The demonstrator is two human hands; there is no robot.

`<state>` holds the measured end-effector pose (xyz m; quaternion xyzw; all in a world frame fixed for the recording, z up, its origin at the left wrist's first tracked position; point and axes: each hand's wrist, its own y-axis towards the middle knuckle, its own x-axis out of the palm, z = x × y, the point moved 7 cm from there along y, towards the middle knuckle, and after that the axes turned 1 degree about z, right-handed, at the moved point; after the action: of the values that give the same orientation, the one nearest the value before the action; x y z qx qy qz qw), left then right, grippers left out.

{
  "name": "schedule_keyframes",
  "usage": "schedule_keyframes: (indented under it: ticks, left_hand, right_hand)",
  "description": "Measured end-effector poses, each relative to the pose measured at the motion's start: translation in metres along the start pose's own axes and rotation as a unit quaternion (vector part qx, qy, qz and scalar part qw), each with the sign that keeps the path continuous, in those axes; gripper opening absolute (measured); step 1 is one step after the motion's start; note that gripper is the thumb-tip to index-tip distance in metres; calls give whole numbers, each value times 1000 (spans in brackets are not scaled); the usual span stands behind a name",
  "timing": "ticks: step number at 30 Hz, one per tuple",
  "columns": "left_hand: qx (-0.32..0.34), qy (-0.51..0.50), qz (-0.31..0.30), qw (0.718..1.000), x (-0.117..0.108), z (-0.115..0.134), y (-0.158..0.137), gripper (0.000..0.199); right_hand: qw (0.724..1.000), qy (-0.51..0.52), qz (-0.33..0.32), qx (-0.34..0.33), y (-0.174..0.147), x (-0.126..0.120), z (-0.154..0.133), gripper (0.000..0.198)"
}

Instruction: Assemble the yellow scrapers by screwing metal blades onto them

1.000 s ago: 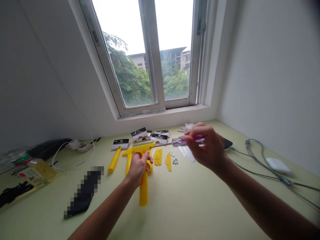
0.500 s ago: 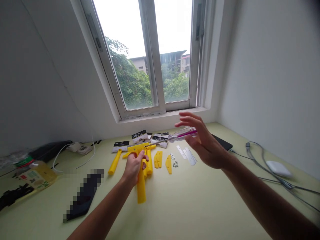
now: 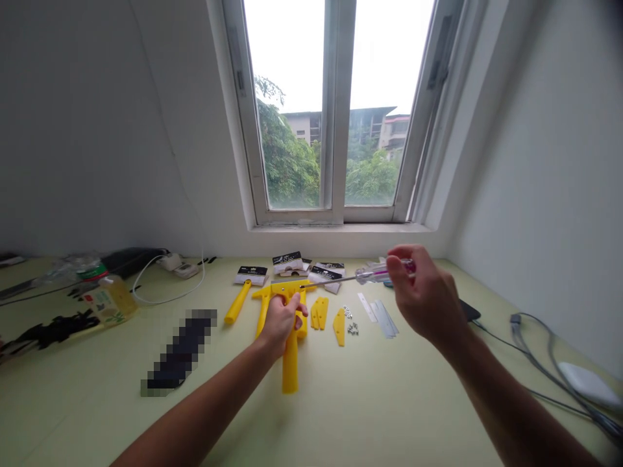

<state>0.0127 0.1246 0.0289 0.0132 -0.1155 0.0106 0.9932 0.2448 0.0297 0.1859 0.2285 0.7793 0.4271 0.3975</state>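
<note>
My left hand (image 3: 282, 324) is wrapped round a yellow plastic scraper (image 3: 290, 370), its handle hanging down and its wide head on top. A screwdriver (image 3: 374, 274) with a clear and purple handle is gripped in my right hand (image 3: 423, 292). Its shaft points left, and the tip meets the scraper head near a screw spot. Just right of the scraper lie yellow blade covers (image 3: 319, 314) and another yellow plate (image 3: 339, 327). Small nuts (image 3: 347, 311) and screws (image 3: 353, 329) sit beside them. Flat metal blades (image 3: 384, 319) lie under and left of my right hand.
Another yellow handle (image 3: 237, 302) lies left of the scraper, with black-and-white packaging cards (image 3: 288, 262) behind. A dark pixelated object (image 3: 181, 357), a bottle (image 3: 109, 298) and a white cable (image 3: 146, 301) are on the left. Grey cables (image 3: 549, 337) and a white case (image 3: 588, 384) are on the right.
The view has turned left, shifting everything rightward. My right hand's fingers, spread around the screwdriver handle before, have closed on it. The scraper stays in my left hand.
</note>
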Motion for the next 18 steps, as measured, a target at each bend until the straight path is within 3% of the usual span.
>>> schedule_keyframes:
  ticks: [3, 7, 9, 11, 12, 16, 18]
  left_hand:
    - [4, 0, 12, 1000, -2, 2, 0, 31]
    - [15, 19, 2, 1000, -2, 2, 1, 26]
    - [18, 21, 12, 1000, -4, 2, 2, 24]
    - [16, 17, 19, 1000, -5, 2, 1, 24]
    - [16, 16, 17, 1000, -4, 2, 0, 25]
    - [17, 19, 2, 1000, 1, 1, -3, 28]
    - [13, 21, 6, 1000, 1, 0, -4, 29]
  right_hand:
    - [990, 80, -110, -37, -1, 15, -5, 33]
    - [998, 1, -46, 31, 2, 4, 10, 29]
    - [992, 17, -116, 44, 1, 11, 14, 32]
    - [975, 84, -208, 6, -3, 20, 8, 36]
    - [972, 96, -214, -8, -4, 19, 6, 37]
    - [996, -12, -68, 52, 1, -1, 17, 32]
    - [994, 16, -103, 35, 0, 5, 15, 35]
